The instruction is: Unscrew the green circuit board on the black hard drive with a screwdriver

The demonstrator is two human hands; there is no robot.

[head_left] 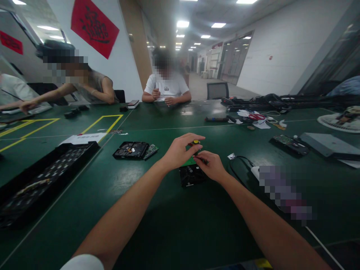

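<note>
In front of me my left hand (180, 150) is closed around a small screwdriver (196, 142) with a yellow top, held upright. My right hand (212, 165) is pinched low down by the screwdriver's lower end; what its fingertips hold, if anything, is too small to make out. Beneath both hands lies a black hard drive (190, 176), with a green circuit board (189, 162) at its far side, partly covered by my fingers. Left of them rests another black drive casing (131, 150), a loose green circuit board (152, 151) beside it.
A long black tray (47, 180) stands at left. To the right are a power strip (255, 171), another drive (289, 145) and a grey metal box (329, 144). Red scissors (256, 117) lie among papers farther back. A person (166, 88) sits opposite; others are at left.
</note>
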